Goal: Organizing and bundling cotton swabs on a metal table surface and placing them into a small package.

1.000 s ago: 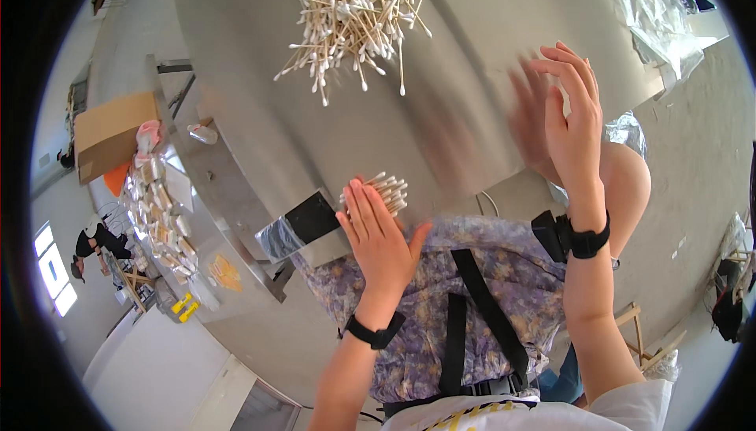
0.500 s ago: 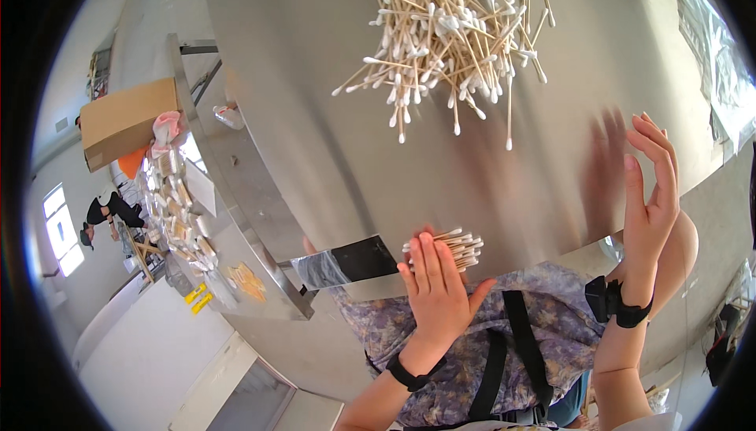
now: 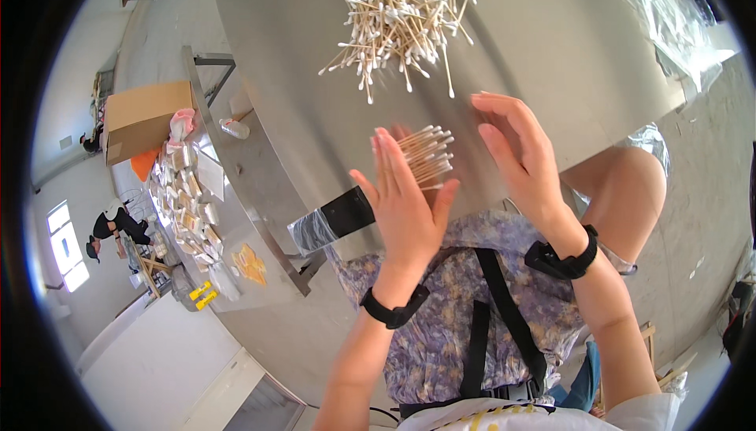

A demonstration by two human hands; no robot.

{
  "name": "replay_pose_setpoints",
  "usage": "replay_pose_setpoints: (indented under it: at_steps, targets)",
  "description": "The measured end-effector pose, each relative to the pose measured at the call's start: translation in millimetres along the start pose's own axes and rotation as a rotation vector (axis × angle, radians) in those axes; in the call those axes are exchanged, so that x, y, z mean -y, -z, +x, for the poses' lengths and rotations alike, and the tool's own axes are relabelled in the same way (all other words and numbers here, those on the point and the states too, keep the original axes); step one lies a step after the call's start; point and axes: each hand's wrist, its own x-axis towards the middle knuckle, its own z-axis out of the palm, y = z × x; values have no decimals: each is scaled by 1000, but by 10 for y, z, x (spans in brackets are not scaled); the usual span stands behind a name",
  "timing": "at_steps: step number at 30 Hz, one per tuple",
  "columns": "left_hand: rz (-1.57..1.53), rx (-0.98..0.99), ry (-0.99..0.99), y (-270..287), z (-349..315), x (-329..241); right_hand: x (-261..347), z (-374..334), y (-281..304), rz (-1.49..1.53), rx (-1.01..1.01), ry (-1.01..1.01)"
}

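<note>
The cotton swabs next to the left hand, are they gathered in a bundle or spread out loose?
Gathered: the cotton swabs lie side by side, tips aligned, behind the left hand.

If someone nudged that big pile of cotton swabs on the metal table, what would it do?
The pile of cotton swabs lies loose and criss-crossed, so it would probably scatter. The thin round sticks look light and apt to roll on the smooth metal table. The bundle by the left hand lies parallel, likely tidier.

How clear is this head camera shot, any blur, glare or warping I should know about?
Head view: fisheye bends the metal table edges, black vignette at the rim; bright glare washes out the window at left; both the left hand and right hand look sharp; the cotton swab pile is crisp.
</note>
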Motion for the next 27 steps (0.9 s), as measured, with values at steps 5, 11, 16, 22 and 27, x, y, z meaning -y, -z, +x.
replay_pose_setpoints:
  at_steps: [5, 11, 16, 22, 27]
  targets:
    - [145, 90, -89, -63, -23, 21, -27, -55, -109, 250, 20, -154]
    - [68, 16, -9, 56, -155, 68, -141, -47, -258, 572, -15, -227]
    - [25, 8, -52, 69, -389, 67, -156, -45, -267, 648, -20, -242]
    - [-9, 39, -64, -61, -638, 55, -198, -38, -334, 660, -16, -211]
    - [-4, 47, -72, -43, -531, 52, -166, -97, -435, 624, 21, -183]
